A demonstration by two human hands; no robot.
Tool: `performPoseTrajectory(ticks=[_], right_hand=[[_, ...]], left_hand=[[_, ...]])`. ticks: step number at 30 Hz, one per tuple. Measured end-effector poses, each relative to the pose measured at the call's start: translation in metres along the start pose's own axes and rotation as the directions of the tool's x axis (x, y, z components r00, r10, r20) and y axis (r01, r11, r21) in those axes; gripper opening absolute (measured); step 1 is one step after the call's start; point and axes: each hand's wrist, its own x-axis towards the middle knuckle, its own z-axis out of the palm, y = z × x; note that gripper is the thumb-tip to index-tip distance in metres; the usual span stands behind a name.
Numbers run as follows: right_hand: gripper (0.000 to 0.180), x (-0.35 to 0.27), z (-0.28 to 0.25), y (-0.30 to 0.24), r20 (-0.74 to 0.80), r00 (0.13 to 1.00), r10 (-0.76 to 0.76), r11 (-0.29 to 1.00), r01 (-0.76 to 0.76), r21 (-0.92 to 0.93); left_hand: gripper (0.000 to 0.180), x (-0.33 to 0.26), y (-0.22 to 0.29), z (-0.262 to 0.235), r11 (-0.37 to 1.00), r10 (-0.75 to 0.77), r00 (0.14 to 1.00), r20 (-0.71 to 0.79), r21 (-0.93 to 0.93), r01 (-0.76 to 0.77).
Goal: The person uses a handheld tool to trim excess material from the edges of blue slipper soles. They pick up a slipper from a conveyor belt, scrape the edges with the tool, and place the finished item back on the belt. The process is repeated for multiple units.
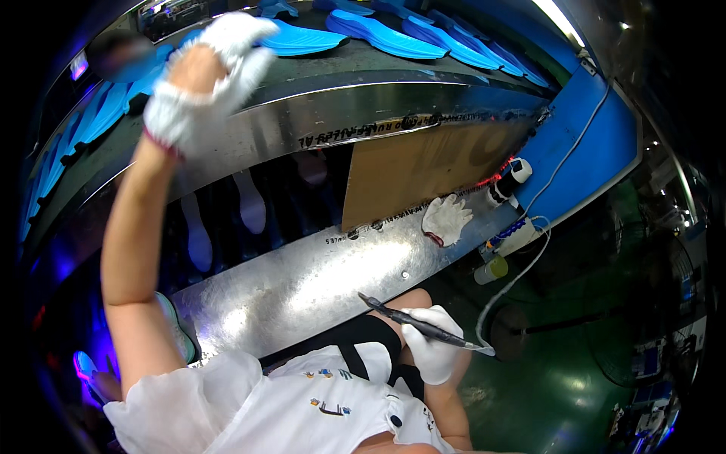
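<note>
My left hand, in a white glove bare over its back, reaches up over the dark conveyor belt. Its thumb and fingers are apart, somewhat blurred, beside the end of a bright blue shoe sole. Whether they touch that sole I cannot tell. Low on the right, my right hand, also gloved in white, is closed around a black pen-shaped tool. The tool's thin tip points up and left over the edge of the metal shelf. From its rear end runs a grey hose.
More blue soles line the curved belt. Below it, a cardboard sheet leans beside dark openings with pale soles. A loose white glove lies on the shelf. At right are a blue panel and a yellowish container.
</note>
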Motion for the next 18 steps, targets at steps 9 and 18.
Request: performPoseTrajectory(ticks=[9,18], right_hand=[[0.027,-0.004,0.014,0.006,0.031,0.998,-0.061,0.998,0.060,0.021],[0.021,-0.017,0.011,0.041,-0.287,0.827,0.483,0.822,-0.315,0.475]], left_hand=[[0.021,-0.031,-0.060,-0.045,0.754,-0.514,0.788,0.339,0.616,0.227],[0.017,-0.171,0.127,-0.039,0.920,0.019,1.000,0.017,-0.392,-0.010]])
